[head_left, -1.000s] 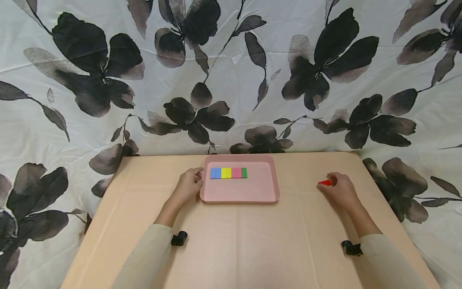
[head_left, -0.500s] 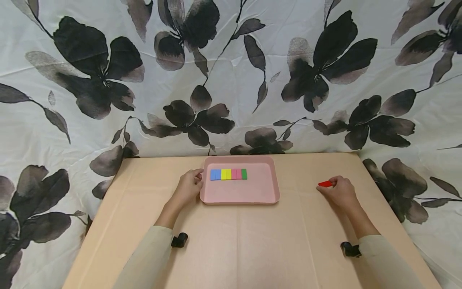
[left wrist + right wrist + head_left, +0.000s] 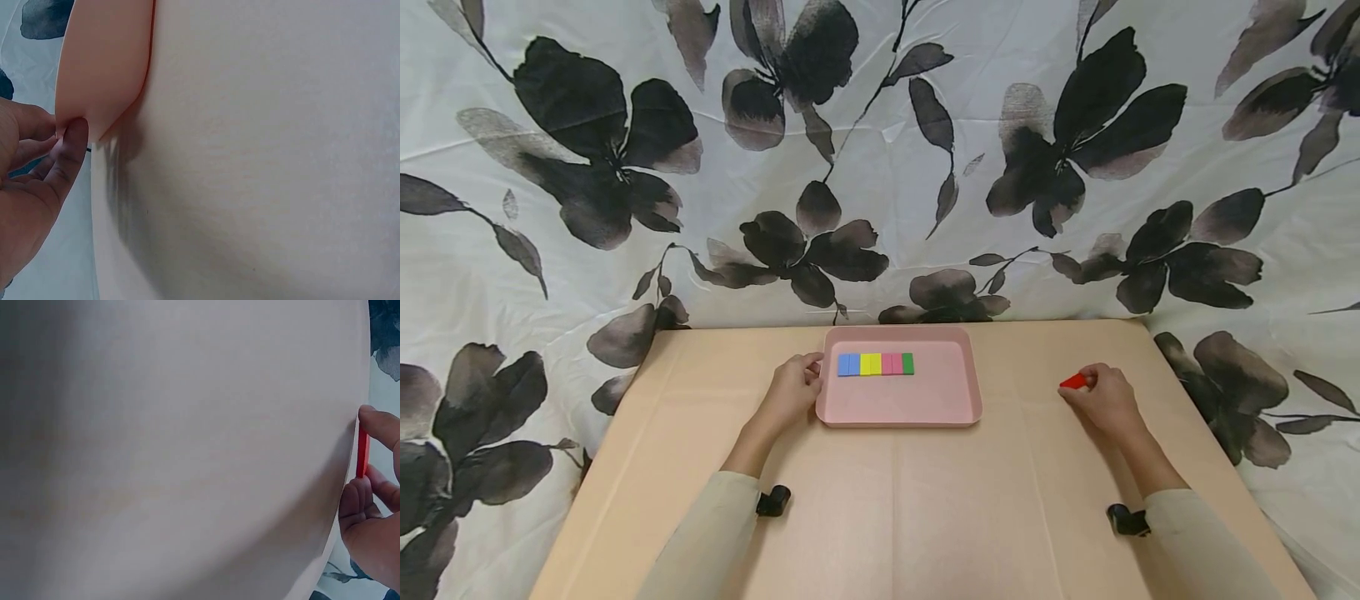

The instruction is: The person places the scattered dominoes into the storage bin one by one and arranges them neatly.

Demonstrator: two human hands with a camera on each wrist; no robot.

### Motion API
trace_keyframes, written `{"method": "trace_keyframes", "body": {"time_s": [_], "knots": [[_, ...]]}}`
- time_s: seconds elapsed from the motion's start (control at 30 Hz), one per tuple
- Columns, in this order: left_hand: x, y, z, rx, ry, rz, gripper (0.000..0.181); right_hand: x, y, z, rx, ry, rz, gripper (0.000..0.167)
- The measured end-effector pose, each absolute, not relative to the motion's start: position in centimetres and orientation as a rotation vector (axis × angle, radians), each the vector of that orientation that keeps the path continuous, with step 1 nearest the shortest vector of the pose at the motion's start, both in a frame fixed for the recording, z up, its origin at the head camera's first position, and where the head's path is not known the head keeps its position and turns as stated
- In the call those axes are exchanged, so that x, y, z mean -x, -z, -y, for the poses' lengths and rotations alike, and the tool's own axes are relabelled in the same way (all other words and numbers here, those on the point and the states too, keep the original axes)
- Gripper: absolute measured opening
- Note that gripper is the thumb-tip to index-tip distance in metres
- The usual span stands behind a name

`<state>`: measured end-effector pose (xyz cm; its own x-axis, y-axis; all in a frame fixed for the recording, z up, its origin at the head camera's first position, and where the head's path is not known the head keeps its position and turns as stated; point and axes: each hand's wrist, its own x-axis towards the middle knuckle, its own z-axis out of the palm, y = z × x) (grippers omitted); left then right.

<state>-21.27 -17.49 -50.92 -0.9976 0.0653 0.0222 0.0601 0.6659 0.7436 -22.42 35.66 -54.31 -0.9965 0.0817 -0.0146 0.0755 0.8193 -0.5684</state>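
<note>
A pink tray [image 3: 898, 398] lies at the far middle of the table. Inside it, along the upper left, a row of flat blue, yellow, pink and green pieces [image 3: 876, 365] sits side by side. My left hand [image 3: 791, 387] holds the tray's left rim; in the left wrist view its thumb [image 3: 74, 144] presses the outer wall, with fingers at the rim. To the right, apart from the tray, my right hand [image 3: 1108, 400] pinches a small red flat piece [image 3: 1073, 382]. The right wrist view shows this red piece [image 3: 362, 453] edge-on between thumb and fingers.
The light wooden-toned table [image 3: 962, 508] extends in front of and around the tray. Behind it hangs a white cloth [image 3: 910, 175] with dark flower prints. A small black device [image 3: 773, 500] is on the left wrist, and another black device [image 3: 1127, 520] on the right.
The red piece has tilted slightly in my right hand, which otherwise stays in place. My left hand and the tray keep still; the head view has shifted very slightly.
</note>
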Motion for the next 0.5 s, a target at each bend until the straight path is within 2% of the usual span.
{"method": "trace_keyframes", "body": {"time_s": [0.5], "knots": [[21.4, 50.7, 17.1, -0.085, -1.276, -2.873, 0.046, 24.1, 52.4, -32.7, 0.041, -0.960, 2.909, 0.059]]}}
